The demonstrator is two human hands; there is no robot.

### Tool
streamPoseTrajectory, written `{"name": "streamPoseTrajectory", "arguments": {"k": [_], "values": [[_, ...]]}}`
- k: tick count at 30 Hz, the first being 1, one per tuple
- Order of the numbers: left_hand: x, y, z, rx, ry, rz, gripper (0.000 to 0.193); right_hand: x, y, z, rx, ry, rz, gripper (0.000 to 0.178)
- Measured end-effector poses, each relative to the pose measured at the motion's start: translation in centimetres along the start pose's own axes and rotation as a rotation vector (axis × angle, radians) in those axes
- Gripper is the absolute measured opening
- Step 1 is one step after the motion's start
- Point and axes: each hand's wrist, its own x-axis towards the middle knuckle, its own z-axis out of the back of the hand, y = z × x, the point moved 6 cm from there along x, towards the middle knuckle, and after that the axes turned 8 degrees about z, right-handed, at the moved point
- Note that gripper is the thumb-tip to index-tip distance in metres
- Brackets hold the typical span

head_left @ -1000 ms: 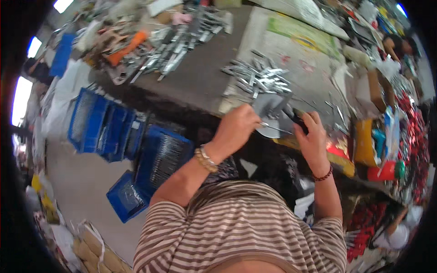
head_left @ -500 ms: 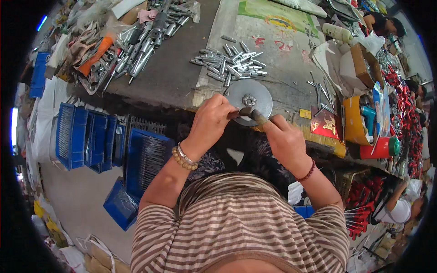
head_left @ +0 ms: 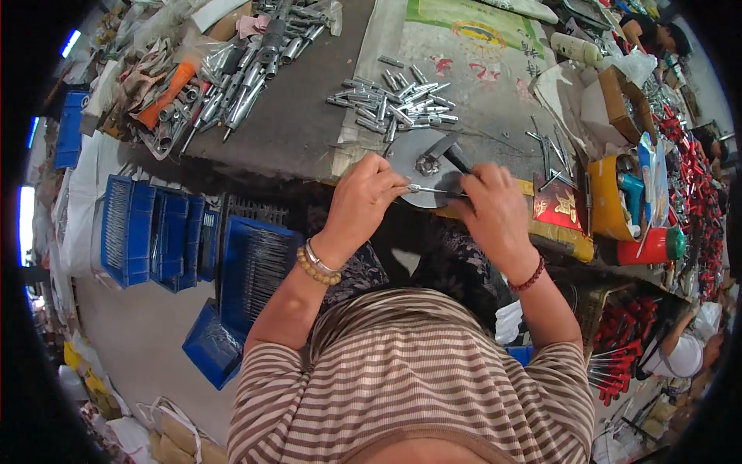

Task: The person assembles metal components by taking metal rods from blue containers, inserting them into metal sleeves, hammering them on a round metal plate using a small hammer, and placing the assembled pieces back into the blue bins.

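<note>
Over the round grey metal disc at the table's front edge, my left hand pinches a slim silver metal rod by its thicker end. My right hand has its fingers closed at the rod's other end, and that tip is hidden by them. A hammer lies on the disc, its head near the disc's middle and its dark handle pointing toward my right hand. Just beyond the disc is a loose pile of short silver metal pieces.
Sockets and metal tool parts heap at the far left. Blue bins with thin rods stand below the table at left. On the right are a red card, a cut yellow container and a red tub. Other people are at the right.
My right hand has let go of the hammer, which now rests on the disc. That hand has moved to the right end of the rod, while my left hand stays nearly in place.
</note>
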Motion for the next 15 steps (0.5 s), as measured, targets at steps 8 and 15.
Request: {"name": "streamPoseTrajectory", "arguments": {"k": [8, 15], "values": [[-2.6, -1.0, 0.2, 0.080, -0.324, 0.005, 0.024, -3.4, 1.5, -2.5, 0.552, 0.170, -0.335, 0.020], [-4.9, 0.9, -3.7, -0.778, -0.077, 0.607, 0.043, -5.0, 2.8, -4.8, 0.943, 0.272, -0.622, 0.024]]}}
